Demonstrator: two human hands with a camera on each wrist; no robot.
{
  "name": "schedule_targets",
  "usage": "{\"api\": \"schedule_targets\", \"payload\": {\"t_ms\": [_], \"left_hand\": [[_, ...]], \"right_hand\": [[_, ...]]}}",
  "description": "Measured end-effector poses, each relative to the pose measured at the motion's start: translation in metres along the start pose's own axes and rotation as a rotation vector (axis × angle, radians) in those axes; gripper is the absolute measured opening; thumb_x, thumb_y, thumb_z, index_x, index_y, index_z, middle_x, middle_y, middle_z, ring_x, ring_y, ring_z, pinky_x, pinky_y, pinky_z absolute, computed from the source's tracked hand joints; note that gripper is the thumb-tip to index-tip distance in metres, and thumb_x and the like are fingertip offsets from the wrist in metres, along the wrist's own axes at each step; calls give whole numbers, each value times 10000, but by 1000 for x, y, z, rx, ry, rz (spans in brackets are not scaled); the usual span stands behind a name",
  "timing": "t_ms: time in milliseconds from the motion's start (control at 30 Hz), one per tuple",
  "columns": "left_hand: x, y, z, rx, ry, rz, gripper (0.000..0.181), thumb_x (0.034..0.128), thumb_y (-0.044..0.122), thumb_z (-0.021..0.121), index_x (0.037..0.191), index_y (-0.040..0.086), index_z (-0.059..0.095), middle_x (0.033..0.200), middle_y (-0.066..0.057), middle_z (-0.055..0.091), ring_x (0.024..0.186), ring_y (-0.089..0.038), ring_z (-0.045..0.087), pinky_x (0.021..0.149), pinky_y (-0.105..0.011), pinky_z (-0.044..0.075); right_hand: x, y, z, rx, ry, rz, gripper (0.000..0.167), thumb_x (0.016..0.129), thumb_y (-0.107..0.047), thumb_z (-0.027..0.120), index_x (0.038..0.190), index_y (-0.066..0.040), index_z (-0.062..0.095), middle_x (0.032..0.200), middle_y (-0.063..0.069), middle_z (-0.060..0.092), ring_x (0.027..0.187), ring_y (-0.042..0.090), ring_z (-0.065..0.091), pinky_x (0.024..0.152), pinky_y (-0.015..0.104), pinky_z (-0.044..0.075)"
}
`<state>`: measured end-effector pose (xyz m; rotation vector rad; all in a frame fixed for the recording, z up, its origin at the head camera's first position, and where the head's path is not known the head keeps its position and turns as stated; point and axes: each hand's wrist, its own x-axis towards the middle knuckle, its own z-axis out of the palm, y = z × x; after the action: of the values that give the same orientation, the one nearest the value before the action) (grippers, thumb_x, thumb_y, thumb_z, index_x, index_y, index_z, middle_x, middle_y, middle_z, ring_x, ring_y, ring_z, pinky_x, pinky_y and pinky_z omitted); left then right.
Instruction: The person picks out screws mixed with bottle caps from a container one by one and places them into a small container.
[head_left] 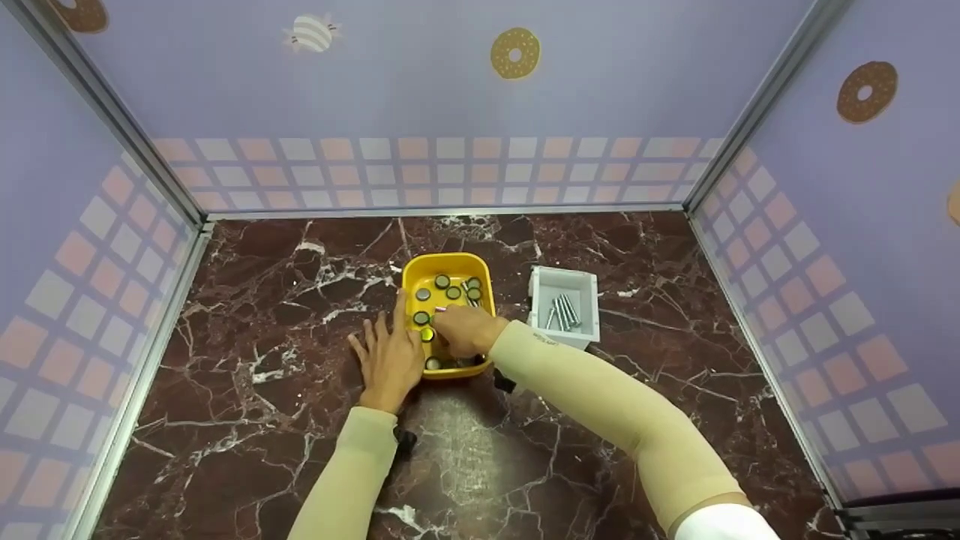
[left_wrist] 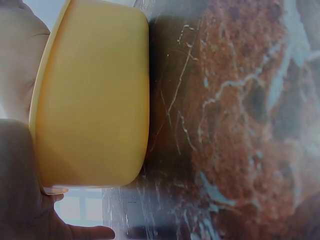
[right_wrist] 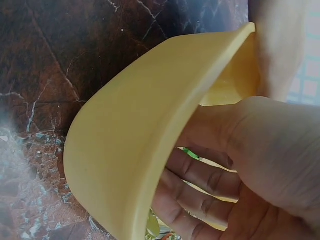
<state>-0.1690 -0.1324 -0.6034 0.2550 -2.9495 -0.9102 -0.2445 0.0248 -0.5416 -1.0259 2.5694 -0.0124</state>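
A yellow plastic bin (head_left: 445,261) stands on the marbled tabletop. Inside lie several small round pieces (head_left: 423,295), some dark-topped, and a few thin silver rods (head_left: 472,296) at its right side. My left hand (head_left: 391,356) rests against the bin's left rim, its fingers spread. In the left wrist view that hand lies over the rim of the bin (left_wrist: 95,95). My right hand (head_left: 466,331) reaches down into the bin, fingers bent among the pieces. A small pinkish spot shows by its fingertips; whether they pinch anything is hidden. The right wrist view shows its fingers (right_wrist: 200,172) behind the bin wall.
To the right stands a small white bin (head_left: 589,300) with several silver bolt-like rods (head_left: 564,311). My right forearm (head_left: 592,390) passes just in front of it. Patterned panels (head_left: 450,172) with metal edging enclose the tabletop at the back and both sides.
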Motion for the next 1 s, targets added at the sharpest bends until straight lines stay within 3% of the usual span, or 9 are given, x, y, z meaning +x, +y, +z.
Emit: {"api": "schedule_targets", "payload": {"t_ms": [133,300,500,667,1000], "left_hand": [[0,0,0,2,11,10,723,1222,269,410,1895,345,157,1820,-382,392,1742,-682,230,1401,-895,22],[-1,0,-1,0,6,13,724,1216,249,394,1894,348,160,1819,-389,388,1745,-678,225,1402,-893,24],[1,1,-1,-6,-28,-8,736,1225,282,399,1898,359,111,1853,-373,335,1759,-670,184,1408,-877,-31],[0,1,-2,0,-13,-10,735,1216,268,393,1896,361,132,1839,-379,362,1753,-673,204,1406,-883,-11],[0,2,-2,-1,-36,-26,745,1223,282,391,1897,384,90,1854,-363,343,1766,-657,183,1414,-868,-33]], "right_hand": [[-3,5,-2,61,28,-18,120,1086,-154,807,1049,-53,861,991,107,893,769,215,737,718,418,669],[-7,10,-4,129,72,-56,166,1086,-163,820,1158,-16,844,1078,146,893,945,309,847,856,461,725],[-9,14,-7,188,89,-59,173,1088,-145,816,1184,-4,841,1121,166,894,1009,343,862,910,481,731],[-9,17,-10,210,90,-62,183,1052,-79,822,1220,-7,838,1180,165,891,1083,350,859,957,477,727],[-11,23,-14,265,141,-97,169,1028,-61,817,1176,19,829,1142,200,878,1041,352,853,946,470,717]]}}
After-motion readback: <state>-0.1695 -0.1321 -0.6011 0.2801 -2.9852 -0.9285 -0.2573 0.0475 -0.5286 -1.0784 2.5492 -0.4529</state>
